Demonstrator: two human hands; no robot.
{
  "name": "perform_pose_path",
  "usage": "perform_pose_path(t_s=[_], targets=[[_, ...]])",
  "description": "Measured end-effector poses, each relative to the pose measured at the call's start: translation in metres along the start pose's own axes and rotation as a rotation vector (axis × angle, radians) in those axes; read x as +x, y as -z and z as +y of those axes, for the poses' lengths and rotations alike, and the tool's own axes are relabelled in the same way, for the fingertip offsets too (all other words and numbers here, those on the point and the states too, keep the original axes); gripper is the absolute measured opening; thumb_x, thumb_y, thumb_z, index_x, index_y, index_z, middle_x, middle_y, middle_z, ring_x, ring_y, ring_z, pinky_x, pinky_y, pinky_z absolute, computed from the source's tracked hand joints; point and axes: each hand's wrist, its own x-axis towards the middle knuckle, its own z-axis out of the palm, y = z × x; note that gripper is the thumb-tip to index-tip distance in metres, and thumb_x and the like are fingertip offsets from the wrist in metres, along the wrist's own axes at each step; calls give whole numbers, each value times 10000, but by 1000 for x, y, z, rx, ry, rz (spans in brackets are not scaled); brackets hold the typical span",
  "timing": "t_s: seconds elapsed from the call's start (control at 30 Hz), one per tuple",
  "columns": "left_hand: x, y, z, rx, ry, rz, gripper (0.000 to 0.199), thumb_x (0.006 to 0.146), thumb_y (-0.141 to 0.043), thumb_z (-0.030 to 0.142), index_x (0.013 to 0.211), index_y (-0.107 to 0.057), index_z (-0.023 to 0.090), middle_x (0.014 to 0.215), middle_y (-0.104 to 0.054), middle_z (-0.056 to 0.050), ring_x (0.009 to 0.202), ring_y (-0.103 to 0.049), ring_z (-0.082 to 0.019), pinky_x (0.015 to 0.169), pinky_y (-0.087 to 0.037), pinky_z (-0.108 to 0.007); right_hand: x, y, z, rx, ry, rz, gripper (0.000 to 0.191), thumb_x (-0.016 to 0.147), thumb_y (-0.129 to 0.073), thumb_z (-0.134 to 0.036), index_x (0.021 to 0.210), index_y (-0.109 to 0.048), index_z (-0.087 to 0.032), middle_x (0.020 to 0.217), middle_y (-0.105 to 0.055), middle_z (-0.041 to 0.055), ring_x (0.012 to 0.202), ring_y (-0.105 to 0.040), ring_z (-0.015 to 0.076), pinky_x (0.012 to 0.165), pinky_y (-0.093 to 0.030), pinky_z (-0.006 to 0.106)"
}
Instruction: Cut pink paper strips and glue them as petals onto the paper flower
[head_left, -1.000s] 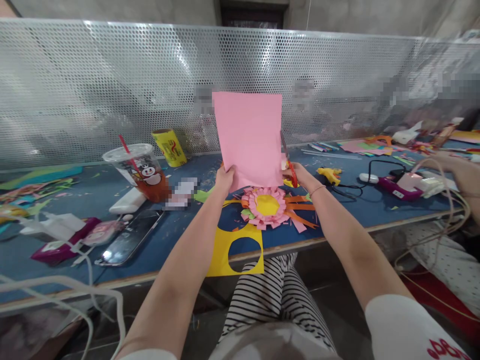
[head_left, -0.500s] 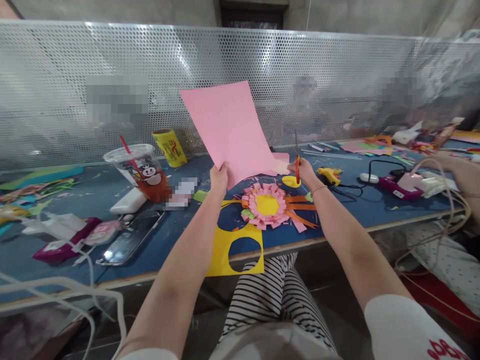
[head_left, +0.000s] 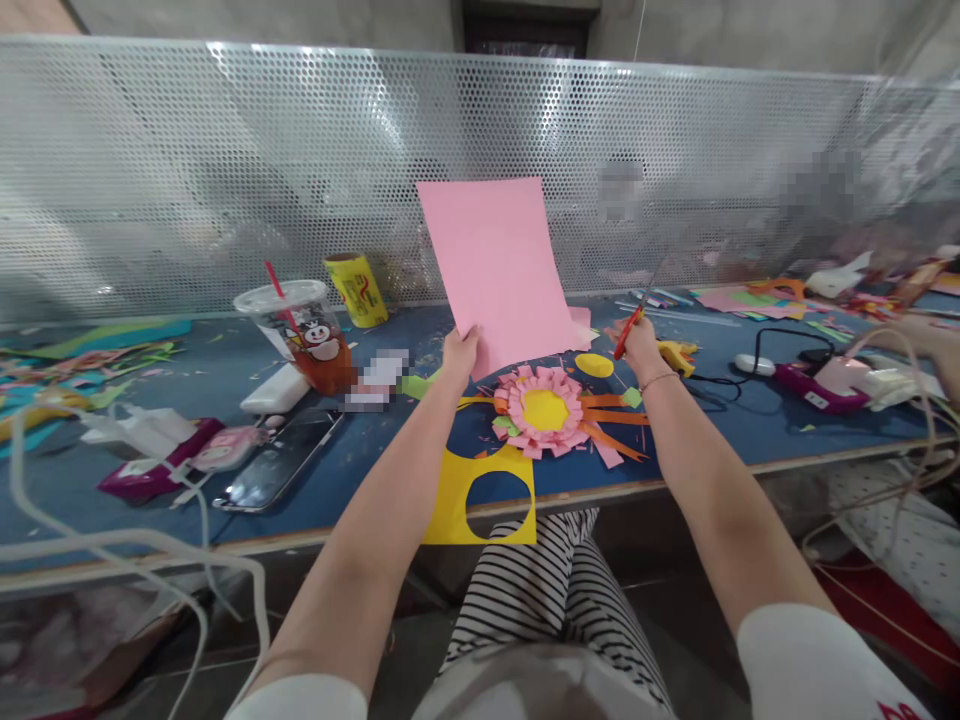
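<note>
My left hand [head_left: 460, 355] pinches the lower left corner of a large pink paper sheet [head_left: 499, 265], which stands up above the table. To the right of the sheet, my right hand [head_left: 637, 343] is closed on a pair of scissors [head_left: 628, 333] with red handles, the blades pointing up and away. Below the sheet lies a paper flower [head_left: 545, 409] with a yellow centre, pink fringed petals and orange strips. A yellow paper oval [head_left: 594, 365] rests just behind it. Nearer me, a yellow sheet with round holes [head_left: 450, 500] hangs over the table edge.
On the left are a drink cup with a red straw [head_left: 311, 345], a phone [head_left: 281, 462], a purple power strip [head_left: 161, 465] and cables. A yellow glue gun [head_left: 677, 356] and another power strip [head_left: 817, 388] lie right. A perforated metal screen [head_left: 300, 130] stands behind; another person's arm [head_left: 911, 330] reaches in.
My right hand has moved right with the scissors, away from the pink sheet, and the blades now tilt to the right. The sheet stands more upright. The whole view has shifted slightly.
</note>
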Motion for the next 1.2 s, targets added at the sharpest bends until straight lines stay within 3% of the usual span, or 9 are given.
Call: perform_pose_path(t_s=[0.1, 0.23, 0.33, 0.5, 0.8, 1.07, 1.2], targets=[[2, 0, -4, -1, -1, -22, 359, 761, -556, 280, 1064, -625, 102, 1080, -666, -118, 992, -615, -216, 880, -453, -323, -8, -4, -4, 83, -97, -41, 140, 746, -589, -209, 683, -467, -182, 632, -587, -3, 524, -596, 97, 434, -440, 178], [1, -1, -5, -24, -7, -67, 343, 753, -571, 299, 1038, -635, 118, 1087, -666, -106, 1003, -610, -217, 885, -450, -325, -20, -11, -7, 89, -145, -298, 182, 710, -668, -279, 723, -525, -165, 742, -647, 43, 588, -611, 105, 415, -428, 166], [-1, -2, -4, -29, 19, -107, 309, 749, -578, 301, 987, -652, 119, 1065, -675, -102, 985, -618, -222, 871, -458, -323, -26, -18, -8, 0, -128, -394, 237, 633, -730, -281, 711, -541, -160, 630, -599, 3, 486, -534, 74, 374, -373, 159], [-4, -3, -2, -23, 52, -158, 287, 742, -588, 312, 948, -669, 130, 1023, -689, -90, 969, -625, -228, 855, -468, -324, -30, -28, -6, -131, -46, -298, 289, 525, -752, -195, 693, -519, -169, 468, -445, -79, 388, -399, 40, 367, -304, 164], [-5, -2, -1, -13, 1, -253, 395, 726, -606, 353, 1037, -645, 113, 1107, -659, -113, 1043, -598, -241, 902, -451, -345, -25, -25, -7, -87, -27, -222, 305, 512, -749, -200, 686, -499, -173, 527, -514, -48, 450, -497, 65, 360, -300, 156], [-3, 0, 0, 14, -24, -136, 346, 759, -553, 328, 1013, -647, 113, 1052, -679, -101, 989, -615, -241, 882, -461, -355, -21, -13, -5, -23, -79, -261, 303, 560, -761, -207, 686, -487, -178, 617, -590, -6, 599, -616, 116, 338, -313, 124], [-6, -1, 3, 6, -36, -195, 359, 760, -555, 324, 1035, -640, 110, 1085, -667, -101, 1001, -610, -230, 902, -452, -343, -22, -10, -4, 14, -72, -353, 320, 568, -775, -283, 688, -496, -182, 670, -616, -7, 576, -593, 96, 352, -344, 132]])
